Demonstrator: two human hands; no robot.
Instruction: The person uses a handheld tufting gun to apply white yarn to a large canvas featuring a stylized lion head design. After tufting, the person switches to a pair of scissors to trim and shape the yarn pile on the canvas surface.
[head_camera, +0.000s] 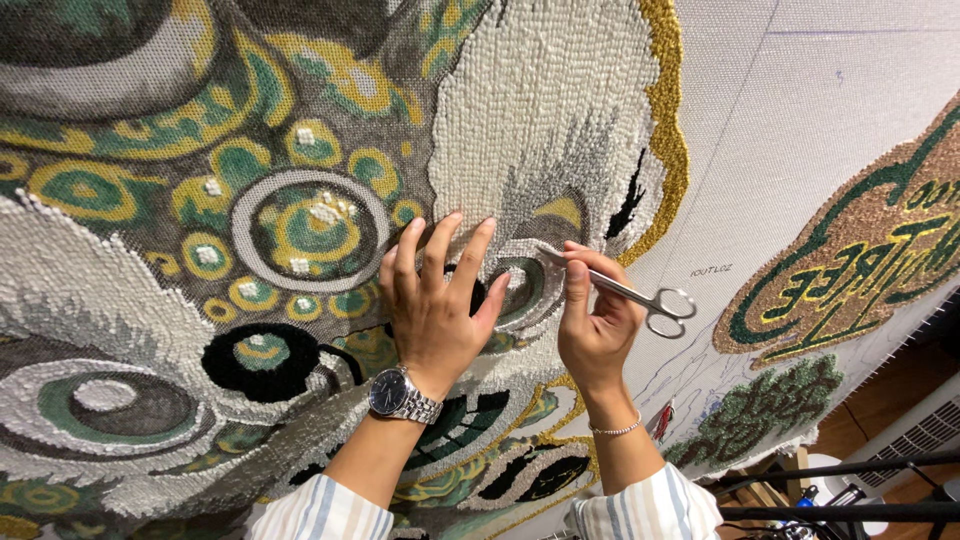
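One scissors (625, 293), tips up-left, handles down-right.

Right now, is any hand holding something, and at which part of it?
The right hand holds small scissors around the shank, between the blades and the finger loops. The left hand holds nothing; it lies flat on the tufted rug.

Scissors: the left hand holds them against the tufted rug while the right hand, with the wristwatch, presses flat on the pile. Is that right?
Not quite. The head view shows the hands swapped: the right hand holds the scissors, and the left hand, wearing the wristwatch, presses flat on the tufted rug.
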